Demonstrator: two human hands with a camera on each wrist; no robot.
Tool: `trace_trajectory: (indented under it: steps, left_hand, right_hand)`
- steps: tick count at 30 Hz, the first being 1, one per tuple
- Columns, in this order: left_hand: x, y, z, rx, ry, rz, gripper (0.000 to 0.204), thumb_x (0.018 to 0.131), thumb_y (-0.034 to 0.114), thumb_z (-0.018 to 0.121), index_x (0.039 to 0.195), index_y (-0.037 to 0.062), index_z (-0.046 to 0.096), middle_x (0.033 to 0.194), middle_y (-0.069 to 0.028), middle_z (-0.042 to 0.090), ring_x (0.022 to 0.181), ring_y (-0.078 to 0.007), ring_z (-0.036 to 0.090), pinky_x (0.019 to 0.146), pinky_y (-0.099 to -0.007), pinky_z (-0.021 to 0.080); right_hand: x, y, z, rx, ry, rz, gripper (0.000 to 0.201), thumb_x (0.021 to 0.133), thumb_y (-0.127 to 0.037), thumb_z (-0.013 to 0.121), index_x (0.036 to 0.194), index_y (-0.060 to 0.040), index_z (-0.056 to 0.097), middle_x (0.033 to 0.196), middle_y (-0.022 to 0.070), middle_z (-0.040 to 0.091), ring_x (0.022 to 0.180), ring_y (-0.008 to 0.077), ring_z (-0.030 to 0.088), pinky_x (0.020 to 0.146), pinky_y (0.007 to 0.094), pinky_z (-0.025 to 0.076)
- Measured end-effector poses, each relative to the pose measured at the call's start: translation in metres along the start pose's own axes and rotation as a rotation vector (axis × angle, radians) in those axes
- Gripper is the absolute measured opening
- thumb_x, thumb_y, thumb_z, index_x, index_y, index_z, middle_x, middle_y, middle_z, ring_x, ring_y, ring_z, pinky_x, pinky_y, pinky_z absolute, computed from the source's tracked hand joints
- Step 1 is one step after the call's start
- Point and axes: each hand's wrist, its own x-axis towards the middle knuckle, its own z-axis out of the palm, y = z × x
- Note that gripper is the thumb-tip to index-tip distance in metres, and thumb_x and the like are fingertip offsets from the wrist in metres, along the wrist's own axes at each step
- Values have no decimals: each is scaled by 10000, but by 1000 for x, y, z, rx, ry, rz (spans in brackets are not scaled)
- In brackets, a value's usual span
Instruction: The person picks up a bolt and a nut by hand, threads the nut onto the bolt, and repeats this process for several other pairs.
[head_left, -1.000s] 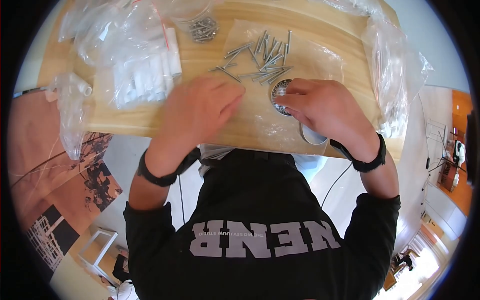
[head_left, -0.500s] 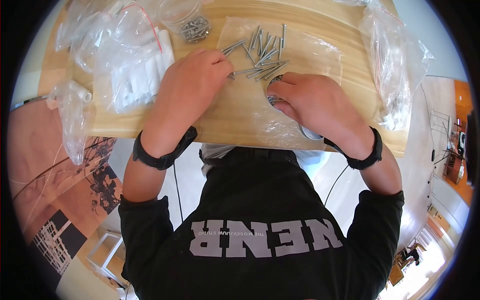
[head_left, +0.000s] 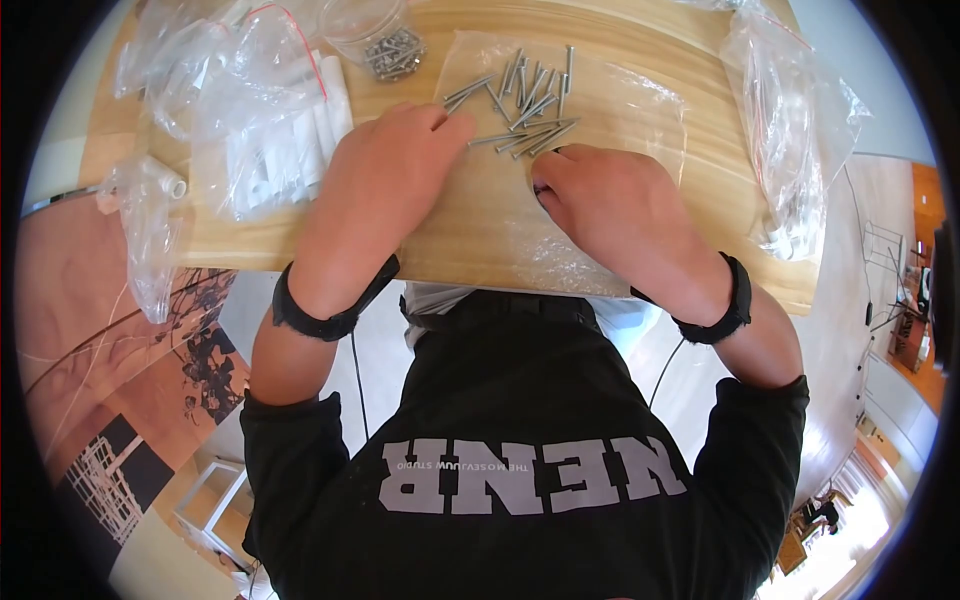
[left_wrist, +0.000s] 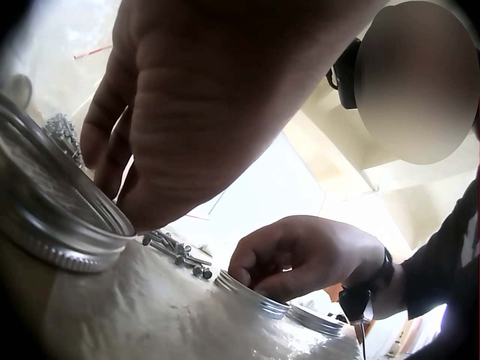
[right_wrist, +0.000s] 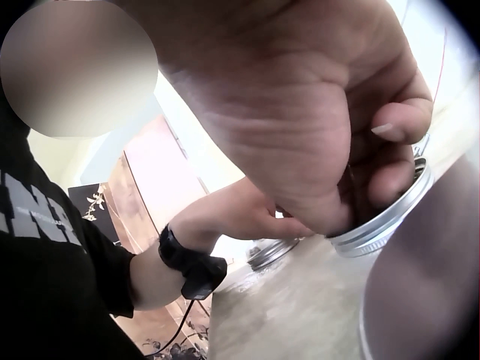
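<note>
My left hand (head_left: pixel 400 160) is at the table, left of a loose pile of long metal screws (head_left: pixel 535 90). In the left wrist view its fingers reach down behind the rim of a round silver tin (left_wrist: pixel 82 251), which the hand hides in the head view. To the right, my right hand (head_left: pixel 605 195) reaches with curled fingers into another shallow silver tin (right_wrist: pixel 382 225). Its thumb and fingertips are down inside the rim, and I cannot tell what they touch there. Another silver tin (left_wrist: pixel 315 319) stands beside that one, near the right wrist.
A clear plastic sheet (head_left: pixel 640 110) lies under the screws. At the back left is a clear tub (head_left: pixel 390 50) of small metal hardware. Plastic bags with white tubes (head_left: pixel 300 150) cover the left side, and another clear bag (head_left: pixel 785 130) lies along the right edge.
My left hand has moved forward and come to rest by the screws. The right hand has moved slightly left and lower over its tin, covering most of it in the head view.
</note>
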Motion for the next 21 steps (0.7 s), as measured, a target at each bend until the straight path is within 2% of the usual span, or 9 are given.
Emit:
trace_trajectory:
  steps: [7,9,11,14,16,17,19,20,21]
  left_hand:
    - [2,-3,3,-51,42,21,159,815,36,582,958,83,635,912,-74,613,867,-311,610,695,-403,504]
    - [2,-5,2,-85,65,28,156,828,37,585,964,85,647,924,-71,617,864,-307,610,702,-386,507]
    - [2,-6,-1,-117,87,33,155,841,37,588,969,87,659,937,-69,622,860,-303,610,709,-370,509]
    - [3,-5,-14,-307,125,-59,142,870,37,598,976,81,682,990,-77,638,862,-276,628,732,-330,509]
    - [1,-4,-22,-422,310,-39,177,874,50,609,1028,76,693,1007,-64,673,822,-249,660,720,-310,526]
    - [0,-6,-21,-424,307,-40,177,874,50,609,1028,76,693,1007,-64,673,822,-249,660,720,-310,526]
    - [-4,-8,-18,-697,453,-48,147,902,29,624,1028,55,695,1066,-81,685,863,-195,675,760,-279,522]
    - [-5,-7,-16,-700,451,-48,147,902,29,624,1028,55,695,1066,-81,685,863,-195,675,760,-279,522]
    - [-7,-4,-14,-864,460,-63,139,917,24,616,1037,35,686,1073,-98,685,881,-181,671,779,-272,521]
  right_hand:
    - [-1,1,2,-4,2,30,95,845,-149,579,828,-56,586,760,109,619,704,316,641,607,427,508]
    - [-2,0,-3,25,-16,117,123,840,-183,654,927,-102,625,806,81,622,747,320,628,629,428,490]
    - [-3,2,-3,11,-7,76,114,842,-190,644,898,-96,616,788,78,618,731,311,635,618,419,500]
    - [-7,5,-8,7,1,28,109,838,-187,636,868,-87,605,767,74,608,730,301,641,616,407,509]
    - [-8,7,-16,17,-3,16,103,832,-176,637,868,-85,604,765,72,602,746,300,640,624,403,509]
    - [-7,8,-19,12,-9,-10,95,819,-159,636,863,-82,602,764,76,595,753,299,636,631,403,506]
    - [-7,9,-19,8,-18,-33,89,807,-142,635,858,-78,601,762,80,589,761,298,633,637,402,504]
    - [-7,10,-18,16,-32,-67,82,791,-123,631,850,-75,598,755,85,582,757,302,629,635,403,500]
    - [-6,11,-17,24,-45,-102,79,775,-104,626,841,-72,596,748,89,575,752,306,624,632,404,496]
